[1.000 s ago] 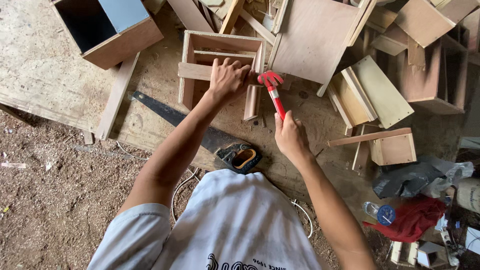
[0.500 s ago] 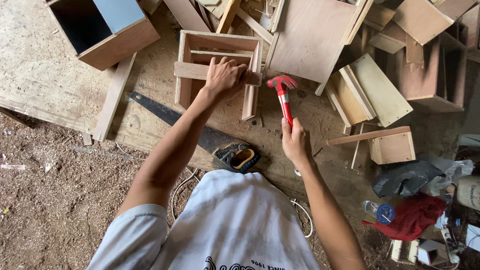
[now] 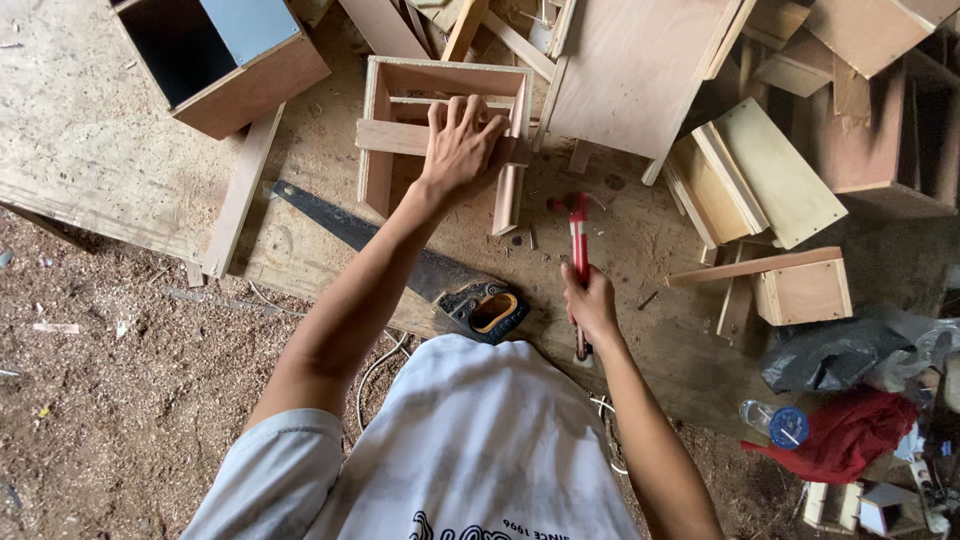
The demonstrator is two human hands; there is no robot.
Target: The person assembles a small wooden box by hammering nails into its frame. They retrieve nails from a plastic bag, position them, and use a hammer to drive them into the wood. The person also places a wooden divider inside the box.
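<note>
My left hand [image 3: 461, 146] lies flat on the cross slat of an open wooden frame [image 3: 378, 110] on the board floor. My right hand [image 3: 590, 300] grips the red handle of a hammer [image 3: 578, 235]. The hammer points away from me, its head near the frame's right leg [image 3: 508, 200]. A few small dark nails [image 3: 517, 240] lie on the board between the frame and the hammer.
A handsaw [image 3: 420, 270] lies diagonally under my left arm. A brown box with a blue panel [image 3: 225, 60] sits at top left. Plywood sheets and wooden boxes [image 3: 770, 180] pile up at right. A red cloth [image 3: 850, 430] and a dark bag [image 3: 830, 355] lie at lower right.
My right hand has drawn back toward me and brought the hammer down, its head now low beside the frame's right leg. My left hand has stayed on the frame.
</note>
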